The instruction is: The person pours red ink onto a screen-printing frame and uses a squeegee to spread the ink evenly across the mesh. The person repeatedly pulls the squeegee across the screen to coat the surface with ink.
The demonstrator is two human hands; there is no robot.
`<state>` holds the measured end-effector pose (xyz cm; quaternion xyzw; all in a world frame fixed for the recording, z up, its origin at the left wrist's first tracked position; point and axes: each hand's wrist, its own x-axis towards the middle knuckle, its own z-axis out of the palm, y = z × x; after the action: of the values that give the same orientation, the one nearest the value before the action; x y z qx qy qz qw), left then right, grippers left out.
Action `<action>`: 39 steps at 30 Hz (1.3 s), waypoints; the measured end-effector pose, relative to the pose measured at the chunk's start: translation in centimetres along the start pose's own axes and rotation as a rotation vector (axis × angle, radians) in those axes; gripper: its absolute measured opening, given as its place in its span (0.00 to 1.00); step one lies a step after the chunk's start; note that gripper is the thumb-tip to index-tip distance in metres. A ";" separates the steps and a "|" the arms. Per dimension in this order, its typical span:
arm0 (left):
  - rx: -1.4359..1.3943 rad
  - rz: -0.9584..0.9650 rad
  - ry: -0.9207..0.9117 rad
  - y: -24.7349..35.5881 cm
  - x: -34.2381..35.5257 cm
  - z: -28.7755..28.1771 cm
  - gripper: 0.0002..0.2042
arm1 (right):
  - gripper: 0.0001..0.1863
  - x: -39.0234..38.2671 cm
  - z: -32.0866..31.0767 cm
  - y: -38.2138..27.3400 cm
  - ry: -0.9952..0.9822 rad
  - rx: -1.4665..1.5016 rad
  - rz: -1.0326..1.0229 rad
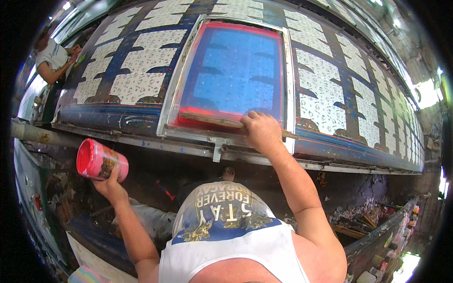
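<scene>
My left hand [111, 182] is closed around a tub of red-pink ink [111, 162], tilted so its open mouth faces left. Over the near end of a screen-printing frame [289, 80], my right hand [262, 132] grips a long wooden squeegee [214, 119] that lies crosswise. Red ink shows along the squeegee and around the edges of the blue mesh [231, 70]. Beneath the mesh, printed fabric pieces show through faintly. The fingertips of my right hand are partly hidden behind the wood.
White patterned fabric pieces [321, 89] lie in rows on the long dark printing table [137, 123]. A metal rail [188, 147] runs along its near edge. Another person [51, 59] stands at the far left end. Behind me on the right is a bin of scraps [363, 217].
</scene>
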<state>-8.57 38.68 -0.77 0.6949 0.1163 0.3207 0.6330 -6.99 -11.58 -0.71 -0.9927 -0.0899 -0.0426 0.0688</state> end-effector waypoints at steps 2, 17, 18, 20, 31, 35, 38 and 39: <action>0.033 -0.037 0.001 -0.4 0.1 -2.2 0.43 | 0.15 -0.3 0.4 -0.5 0.007 -0.001 0.021; 0.097 -0.017 0.117 -4.2 7.4 -14.5 0.46 | 0.22 -2.2 2.4 -3.0 0.156 -0.055 0.002; 0.083 -0.012 0.139 -4.3 7.8 -15.0 0.46 | 0.24 -2.3 2.5 -3.1 0.132 -0.030 -0.003; 0.083 -0.026 0.140 -4.7 8.5 -15.7 0.45 | 0.29 -2.9 2.4 -3.5 0.129 -0.008 -0.014; 0.079 0.027 0.155 -5.9 13.5 -20.9 0.47 | 0.33 -2.9 1.2 -7.7 0.012 0.064 0.129; 0.074 0.010 0.202 -5.8 15.2 -23.7 0.49 | 0.28 -0.4 1.0 -10.9 0.123 0.014 0.144; 0.103 -0.007 0.171 -5.9 16.5 -26.1 0.49 | 0.22 2.9 2.3 -15.0 0.236 0.067 0.058; 0.124 -0.040 0.179 -5.9 16.9 -27.0 0.49 | 0.21 4.2 2.9 -16.6 0.246 0.097 0.002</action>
<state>-10.18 71.04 -1.55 0.6987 0.2057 0.3612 0.5822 -5.76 5.77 -1.04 -0.9756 -0.0816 -0.1594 0.1272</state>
